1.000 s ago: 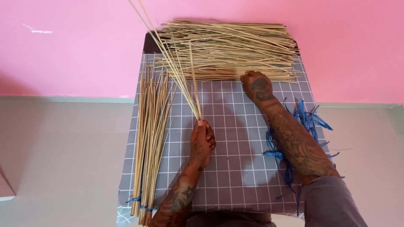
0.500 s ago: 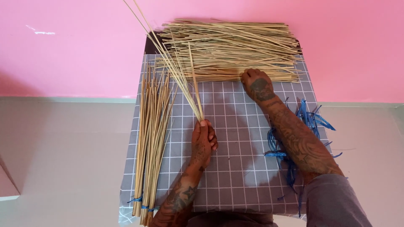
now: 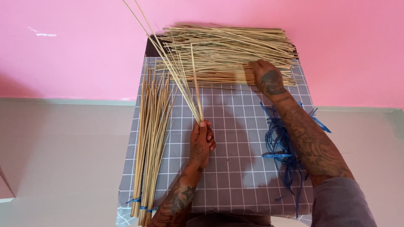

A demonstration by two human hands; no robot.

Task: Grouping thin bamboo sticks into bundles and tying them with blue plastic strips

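Observation:
My left hand (image 3: pixel 202 142) grips the lower ends of a small bunch of thin straw sticks (image 3: pixel 176 71), which fan upward and to the left over the grey grid mat (image 3: pixel 235 168). At the far edge of the mat lies a big loose pile of the same sticks (image 3: pixel 227 52). My right hand (image 3: pixel 266 76) rests on the pile's right part, fingers down among the sticks; whether it pinches any I cannot tell. A tied bundle of sticks (image 3: pixel 150 138) lies lengthwise along the mat's left side, bound near its lower end with blue string.
A tangle of blue plastic strings (image 3: pixel 280 145) lies on the right side of the mat, partly under my right forearm. The mat covers a small table against a pink wall (image 3: pixel 63 50). A pale floor (image 3: pixel 59 168) surrounds it.
My right hand has shifted slightly up into the loose pile. The left hand keeps holding the fanned bunch in nearly the same place.

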